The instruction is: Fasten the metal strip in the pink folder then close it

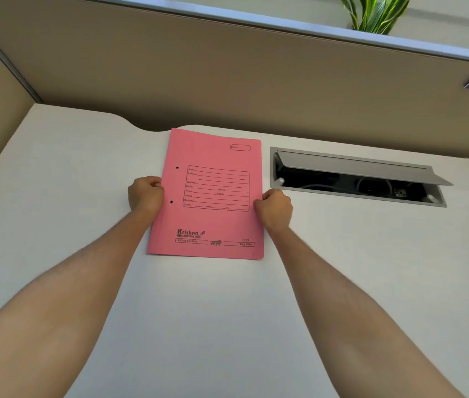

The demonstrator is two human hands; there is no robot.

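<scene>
The pink folder [209,196] lies shut and flat on the white desk [55,196], in the middle of the frame. Your left hand [145,193] pinches its left edge between the two punched holes, and your right hand [275,208] pinches its right edge. To the right, the gray cable box [357,176] sits open.

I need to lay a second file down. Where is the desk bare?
Left of the folder and the near desk between the forearms are bare. Right of the folder, the open cable hatch crowds the far side.
</scene>
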